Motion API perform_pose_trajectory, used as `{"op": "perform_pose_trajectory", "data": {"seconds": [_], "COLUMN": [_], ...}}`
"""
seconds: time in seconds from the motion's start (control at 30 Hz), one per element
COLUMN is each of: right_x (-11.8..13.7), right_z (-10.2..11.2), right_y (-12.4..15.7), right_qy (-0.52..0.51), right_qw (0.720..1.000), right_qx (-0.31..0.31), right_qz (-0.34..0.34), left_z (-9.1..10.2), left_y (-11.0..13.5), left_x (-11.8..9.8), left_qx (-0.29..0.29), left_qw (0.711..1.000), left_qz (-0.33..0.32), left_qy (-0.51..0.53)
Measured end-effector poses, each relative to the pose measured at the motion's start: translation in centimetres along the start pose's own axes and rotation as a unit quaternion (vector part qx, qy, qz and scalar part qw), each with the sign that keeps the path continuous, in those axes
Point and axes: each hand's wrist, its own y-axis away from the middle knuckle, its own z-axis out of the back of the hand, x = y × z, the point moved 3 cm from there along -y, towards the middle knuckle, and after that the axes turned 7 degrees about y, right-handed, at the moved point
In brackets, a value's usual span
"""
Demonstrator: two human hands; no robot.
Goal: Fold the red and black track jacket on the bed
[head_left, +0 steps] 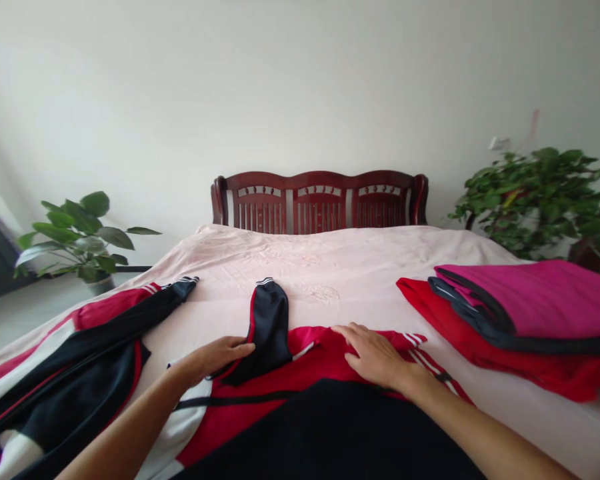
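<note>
While the right hand (375, 357) lies unclenched on the red jacket (323, 363), fingers bent and gripping nothing that shows, the left hand (217, 359) touches the dark sleeve (273, 320) at its red-edged side; I cannot tell whether it pinches the fabric or merely rests there. The jacket lies on the bed at 6 o'clock, its red body spread between and below the hands, partly covered by dark cloth (325, 433) that is probably the person's own clothing. The sleeve points to 12 o'clock.

Judging by this, the step in hand is arranging and smoothing the sleeve against the body. The next move seems to call for a light hold at the sleeve's edge, with the other palm keeping the body flat.

Farther out, a second striped garment (95, 360) sprawls at 8 o'clock, and a folded stack (555, 300) sits at 4 o'clock. Beyond the pale sheet (365, 257), the headboard (325, 180) stands at 12, with plants at 10 (85, 233) and 2 (540, 193).
</note>
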Motion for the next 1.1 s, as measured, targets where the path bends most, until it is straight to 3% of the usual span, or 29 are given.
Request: {"op": "perform_pose_trajectory", "data": {"seconds": [0.17,0.27,0.37,0.47,0.53,0.6,0.7,0.97,1.1], "right_x": [1.4,0.6,-0.5,-0.5,0.2,1.1,2.3,5.4,8.0], "right_z": [-1.2,-1.7,-1.8,-1.4,-0.7,-0.3,-0.8,-3.7,-4.4], "right_y": [-0.2,0.5,1.2,0.8,-0.5,-2.3,-5.5,-13.5,-15.6], "right_qy": [0.047,0.031,-0.003,-0.065,-0.136,-0.251,-0.4,-0.519,-0.591], "right_qw": [0.997,0.996,0.997,0.996,0.99,0.967,0.906,0.811,0.752], "right_qx": [-0.009,0.008,0.039,0.059,0.035,0.001,-0.012,0.065,0.122], "right_qz": [0.057,0.088,0.064,0.033,0.01,-0.046,-0.139,-0.261,-0.266], "left_z": [0.8,2.4,3.2,2.1,0.7,-0.6,-1.3,0.4,0.1], "left_y": [-1.6,-0.9,0.4,1.2,1.3,1.3,1.7,3.4,3.4], "left_x": [-0.4,0.3,1.1,0.6,-0.4,-1.3,-1.6,0.3,0.0], "left_qx": [0.011,0.001,0.007,0.034,0.072,0.121,0.172,0.172,0.199], "left_qw": [0.994,0.984,0.977,0.98,0.982,0.981,0.974,0.961,0.956], "left_qz": [0.025,0.001,0.017,0.017,-0.003,-0.009,0.001,-0.004,-0.004], "left_qy": [0.11,0.18,0.212,0.198,0.173,0.15,0.145,0.216,0.216]}}
